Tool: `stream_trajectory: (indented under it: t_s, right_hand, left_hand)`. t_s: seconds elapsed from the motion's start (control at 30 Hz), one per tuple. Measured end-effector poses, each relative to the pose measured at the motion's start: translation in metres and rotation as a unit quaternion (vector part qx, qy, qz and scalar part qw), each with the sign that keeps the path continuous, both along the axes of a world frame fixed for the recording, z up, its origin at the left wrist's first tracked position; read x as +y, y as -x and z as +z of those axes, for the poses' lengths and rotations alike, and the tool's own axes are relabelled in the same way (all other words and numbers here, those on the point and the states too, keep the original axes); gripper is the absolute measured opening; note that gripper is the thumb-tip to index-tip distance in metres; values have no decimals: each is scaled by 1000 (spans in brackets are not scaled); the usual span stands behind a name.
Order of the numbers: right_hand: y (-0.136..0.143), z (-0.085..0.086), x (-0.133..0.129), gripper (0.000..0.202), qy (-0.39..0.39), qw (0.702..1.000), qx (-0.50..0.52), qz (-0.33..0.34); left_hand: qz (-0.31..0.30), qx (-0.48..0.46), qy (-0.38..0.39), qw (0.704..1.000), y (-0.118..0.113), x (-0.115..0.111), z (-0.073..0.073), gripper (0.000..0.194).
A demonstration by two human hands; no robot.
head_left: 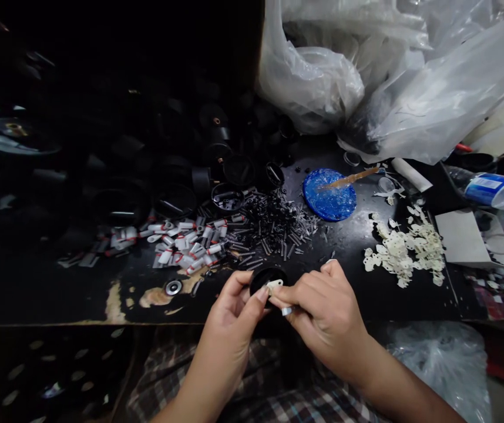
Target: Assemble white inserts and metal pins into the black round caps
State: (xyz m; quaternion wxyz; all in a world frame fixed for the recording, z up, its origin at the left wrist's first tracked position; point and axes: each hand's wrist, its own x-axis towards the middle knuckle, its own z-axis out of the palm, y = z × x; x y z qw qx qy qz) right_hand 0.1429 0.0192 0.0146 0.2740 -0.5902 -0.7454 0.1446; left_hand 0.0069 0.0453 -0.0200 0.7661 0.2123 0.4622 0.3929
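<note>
Plaid cloth is seen below the table's near edge, where a black cup is gripped by the curled left hand and a cream tab over it, touched by the right hand pinched round a white piece, is best steadied by even pressure.

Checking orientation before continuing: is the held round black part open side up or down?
Up: the round black part shows its rim and hollow to the camera, with the pale piece at the opening.

You have cloudy plastic bags at the upper right of the frame. A blue-labelled bottle lies by your right edge, a clear bag lower right.
</note>
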Motion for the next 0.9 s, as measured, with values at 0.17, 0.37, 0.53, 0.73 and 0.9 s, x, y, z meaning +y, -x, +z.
stream_trajectory:
  t_s: [0.17, 0.37, 0.53, 0.73, 0.9]
  right_hand:
    - [9, 14, 6, 5, 101, 976, 145, 125]
    - [20, 14, 20, 9, 104, 969, 200, 99]
    - [35, 8, 24, 10, 128, 967, 166, 143]
    - [32, 5, 20, 13, 176, 969, 143, 101]
    - [42, 8, 33, 17, 289, 926, 242, 32]
  left_hand:
    - [-63, 133, -31, 989, 72, -25, -25, 33]
    - [50, 551, -161, 818, 204, -44, -44, 43]
    - [70, 635, -397, 659, 185, 27, -18, 46]
    - [99, 639, -468, 602, 163, 89, -14, 19]
    - [93, 538, -524, 653, 125, 39, -3, 29]
